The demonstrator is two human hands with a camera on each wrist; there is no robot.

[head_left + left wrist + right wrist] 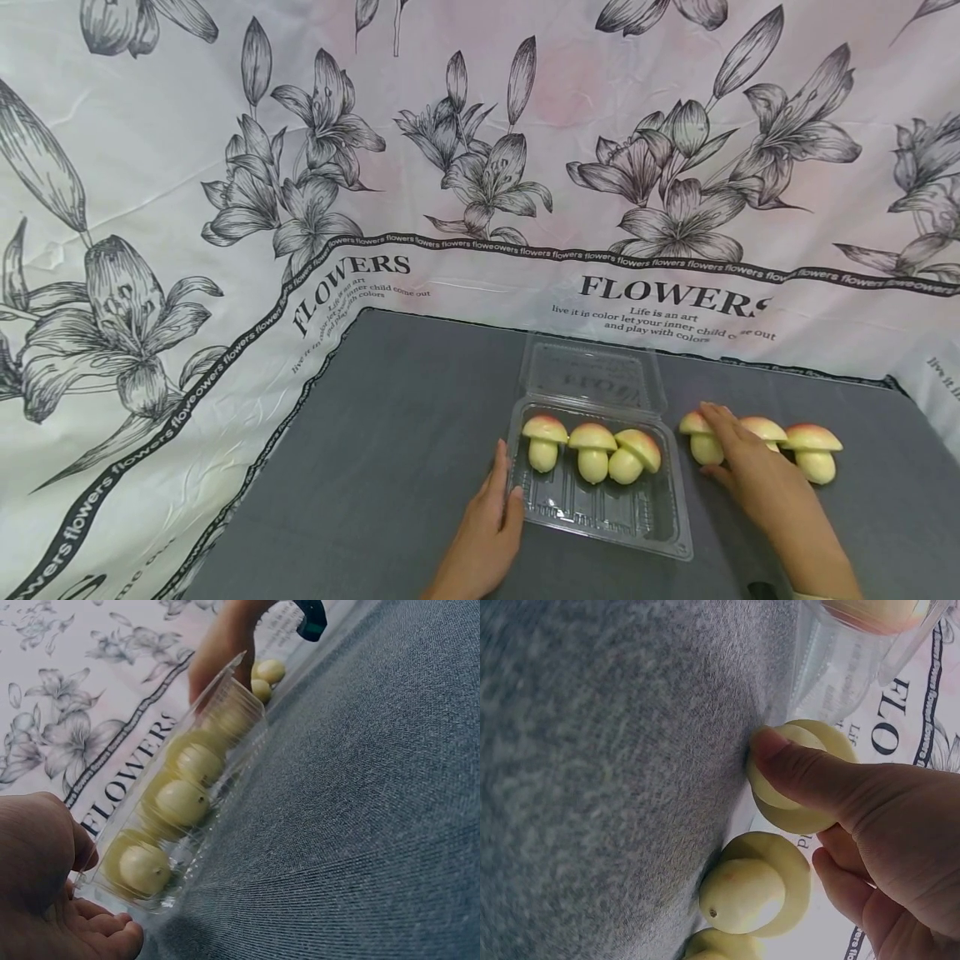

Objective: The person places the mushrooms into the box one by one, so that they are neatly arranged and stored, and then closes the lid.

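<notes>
A clear plastic container (600, 533) lies with its hinged lid (600, 371) folded back. Three mushroom-shaped pieces (592, 458), pale yellow with reddish caps, sit inside along its far half. My left hand (483, 533) holds the container's left side, thumb and fingers on either side of its wall in the left wrist view. To the container's right, my right hand (765, 483) grips the nearest mushroom piece (705, 450) of another row, with the thumb on its stem (780, 780) in the right wrist view. Two more mushroom pieces (813, 454) rest beside it, one partly hidden by the hand.
A grey cloth (390, 467) covers the table. White fabric (465, 275) with flower prints and lettering hangs behind and at the left. A dark band (311, 621) is around the right wrist.
</notes>
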